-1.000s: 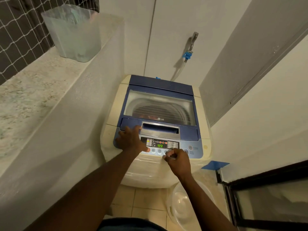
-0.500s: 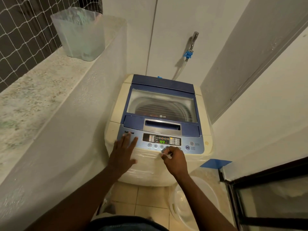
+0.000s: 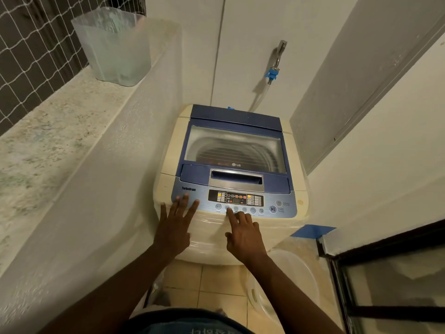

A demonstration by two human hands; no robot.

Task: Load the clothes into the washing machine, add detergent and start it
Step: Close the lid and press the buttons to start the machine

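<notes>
A cream top-loading washing machine (image 3: pixel 168 150) stands in the corner with its blue, glass-windowed lid (image 3: pixel 233 148) down. Something reddish shows dimly through the glass at the drum's bottom. The lit control panel (image 3: pixel 236 200) runs along the front edge. My left hand (image 3: pixel 174 227) lies flat on the machine's front left, fingers spread, tips on the panel's left end. My right hand (image 3: pixel 243 235) points with its index finger on a round button below the display, other fingers curled. Neither hand holds anything.
A frosted plastic bin (image 3: pixel 113 44) sits on the stone ledge (image 3: pixel 43 145) at left, beside netting. A tap with a blue hose fitting (image 3: pixel 273 73) is on the back wall. A clear plastic basin (image 3: pixel 284 285) rests on the tiled floor at right, near a dark-framed glass door (image 3: pixel 395 285).
My left hand slid from the lid's left corner down to the front edge and flattened. My right hand uncurled to point at a button. The green number on the display is gone.
</notes>
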